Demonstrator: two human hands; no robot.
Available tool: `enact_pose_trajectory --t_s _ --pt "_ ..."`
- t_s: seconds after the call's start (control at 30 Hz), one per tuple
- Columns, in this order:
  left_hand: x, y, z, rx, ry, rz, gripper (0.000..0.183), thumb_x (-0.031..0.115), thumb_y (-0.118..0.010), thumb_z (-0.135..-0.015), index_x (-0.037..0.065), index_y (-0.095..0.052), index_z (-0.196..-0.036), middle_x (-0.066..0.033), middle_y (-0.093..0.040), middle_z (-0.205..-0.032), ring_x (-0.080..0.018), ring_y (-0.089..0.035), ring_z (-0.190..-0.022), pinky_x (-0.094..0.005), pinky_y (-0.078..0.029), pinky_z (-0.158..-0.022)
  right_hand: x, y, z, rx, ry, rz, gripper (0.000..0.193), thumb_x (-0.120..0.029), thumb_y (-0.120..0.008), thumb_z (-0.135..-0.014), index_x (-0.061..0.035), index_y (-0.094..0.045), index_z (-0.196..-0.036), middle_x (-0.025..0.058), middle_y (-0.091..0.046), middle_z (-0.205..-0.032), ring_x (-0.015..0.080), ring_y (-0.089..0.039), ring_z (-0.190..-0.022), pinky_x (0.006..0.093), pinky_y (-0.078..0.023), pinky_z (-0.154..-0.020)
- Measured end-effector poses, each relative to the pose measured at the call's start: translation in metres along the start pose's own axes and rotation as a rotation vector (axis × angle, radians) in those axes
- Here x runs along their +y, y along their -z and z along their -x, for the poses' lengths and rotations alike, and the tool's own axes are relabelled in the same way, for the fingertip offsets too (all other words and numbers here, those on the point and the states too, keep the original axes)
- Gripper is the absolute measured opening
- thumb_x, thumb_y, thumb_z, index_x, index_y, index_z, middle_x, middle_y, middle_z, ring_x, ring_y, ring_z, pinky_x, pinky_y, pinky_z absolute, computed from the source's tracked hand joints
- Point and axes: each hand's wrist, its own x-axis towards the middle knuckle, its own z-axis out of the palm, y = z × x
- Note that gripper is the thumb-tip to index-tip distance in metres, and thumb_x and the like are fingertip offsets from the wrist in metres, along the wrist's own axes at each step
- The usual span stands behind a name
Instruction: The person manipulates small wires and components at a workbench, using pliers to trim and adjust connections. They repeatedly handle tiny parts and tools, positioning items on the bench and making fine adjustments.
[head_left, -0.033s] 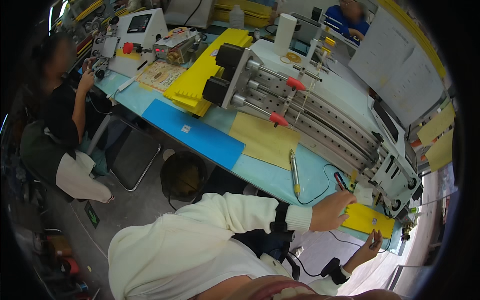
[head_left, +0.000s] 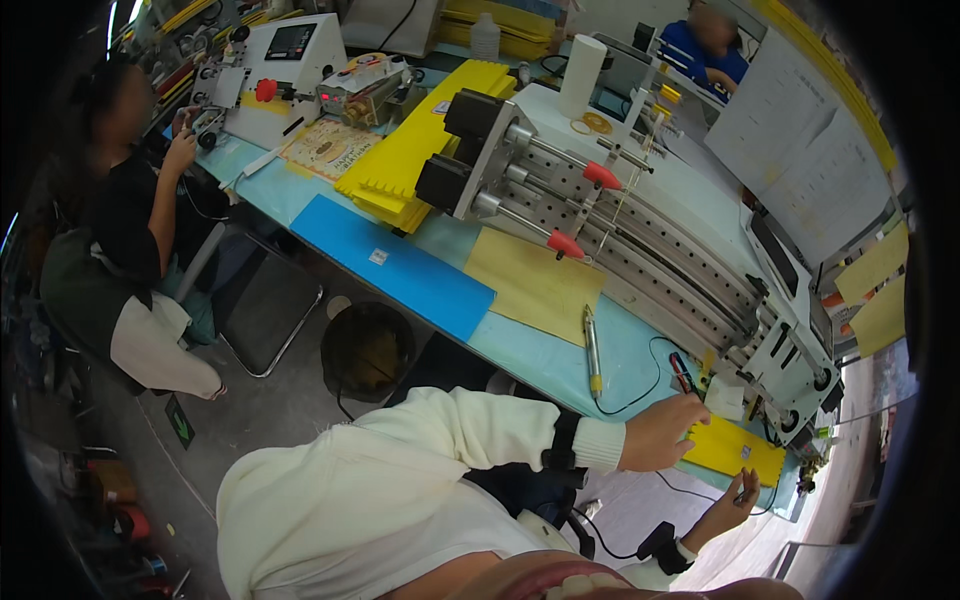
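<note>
A yellow notched board (head_left: 725,447) with a small white label lies at the bench's right end. My left hand (head_left: 662,432) is at its left end, fingers curled in; anything between them is too small to see. Just off the board's near edge, my right hand (head_left: 726,512) has thumb and fingers brought together in a pinch. What it holds, if anything, cannot be made out. Beyond my left hand lie red-and-black cutters or pliers (head_left: 683,372) and a crumpled white piece (head_left: 725,396).
A long metal machine (head_left: 640,240) with red-tipped rods stands behind. Left of my hands are a silver pen-shaped tool (head_left: 592,352) on a black cord, a yellow sheet (head_left: 535,285) and a blue board (head_left: 400,270). A black bin (head_left: 367,350) is below. Another person (head_left: 140,190) works at left.
The whole view has shifted slightly, with the bench things a little lower and to the right. Both hands keep nearly the same pose by the yellow board.
</note>
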Motion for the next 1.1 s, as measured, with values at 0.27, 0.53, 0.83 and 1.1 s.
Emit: enact_pose_trajectory --t_s 0.27,0.53,0.83,1.1 --pt "-0.022 -0.050 0.009 -0.257 -0.219 -0.526 0.040 0.008 -0.064 -0.081 -0.003 -0.059 -0.119 -0.0216 -0.049 -0.139 -0.0357 -0.038 -0.139 -0.0497 -0.029 -0.116 0.020 -0.001 0.010 -0.084 0.075 0.183 0.043 -0.005 -0.063 -0.096 -0.0029 -0.054 -0.137 0.0142 -0.071 -0.117 0.0231 -0.068 -0.105 0.0329 -0.054 -0.085" --pt "-0.038 -0.072 0.011 -0.370 -0.282 -0.803 0.055 0.015 -0.052 -0.091 -0.003 -0.046 -0.142 -0.0183 -0.041 -0.154 -0.0277 -0.033 -0.147 -0.0503 -0.022 -0.121 0.018 -0.001 0.004 -0.021 0.152 0.399 0.044 -0.006 -0.065 -0.093 -0.0066 -0.056 -0.136 0.0127 -0.073 -0.116 0.0266 -0.071 -0.103 0.0340 -0.056 -0.083" --pt "-0.044 -0.073 0.008 -0.308 -0.357 -0.922 0.051 0.017 -0.054 -0.091 -0.002 -0.051 -0.138 -0.0135 -0.052 -0.140 -0.0252 -0.042 -0.139 -0.0457 -0.025 -0.121 0.014 -0.004 0.010 0.009 0.225 0.558 0.044 -0.004 -0.067 -0.091 -0.0110 -0.057 -0.133 0.0075 -0.076 -0.107 0.0262 -0.073 -0.094 0.0350 -0.056 -0.077" --pt "-0.043 -0.064 0.005 -0.257 -0.374 -0.858 0.051 0.016 -0.054 -0.089 -0.004 -0.053 -0.136 -0.0155 -0.052 -0.140 -0.0270 -0.042 -0.139 -0.0451 -0.026 -0.120 -0.002 -0.014 0.003 0.045 -0.016 0.554 0.038 -0.006 -0.067 -0.092 -0.0100 -0.059 -0.128 0.0067 -0.076 -0.104 0.0254 -0.073 -0.093 0.0344 -0.055 -0.077"
